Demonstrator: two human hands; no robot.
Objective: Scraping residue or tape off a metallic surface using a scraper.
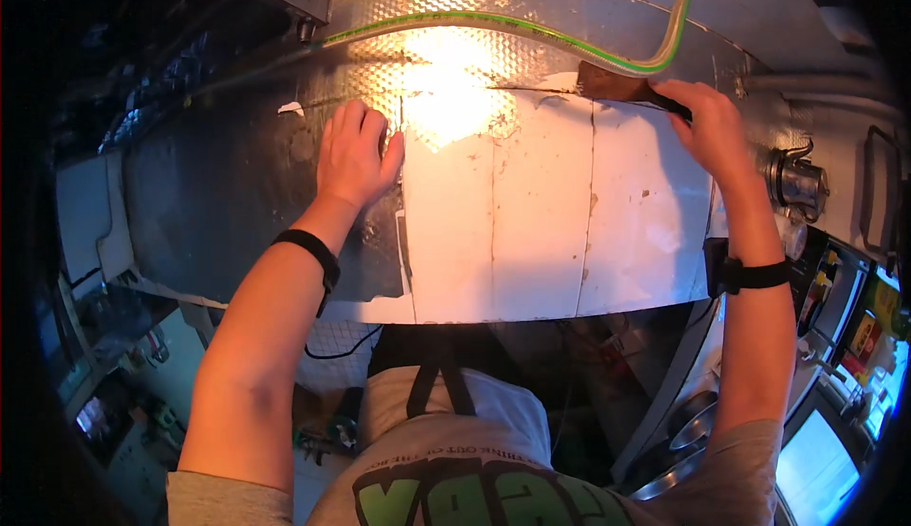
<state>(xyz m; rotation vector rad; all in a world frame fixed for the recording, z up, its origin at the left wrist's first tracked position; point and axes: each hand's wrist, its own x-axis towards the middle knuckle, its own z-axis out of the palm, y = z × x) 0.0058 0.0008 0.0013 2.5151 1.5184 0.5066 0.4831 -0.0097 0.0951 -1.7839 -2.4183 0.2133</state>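
Against the white panel [531,213], the right hand [707,128] holds a scraper [617,85].

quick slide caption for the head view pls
Left hand flat on a foil-covered panel while the right hand holds a scraper at its top edge.

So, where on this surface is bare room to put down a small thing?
The white panels between the left hand and the right hand are bare, down to the near edge. The dark embossed metal sheet left of the left hand is bare too. It is crowded at the far right, around the small steel pot and green hose.
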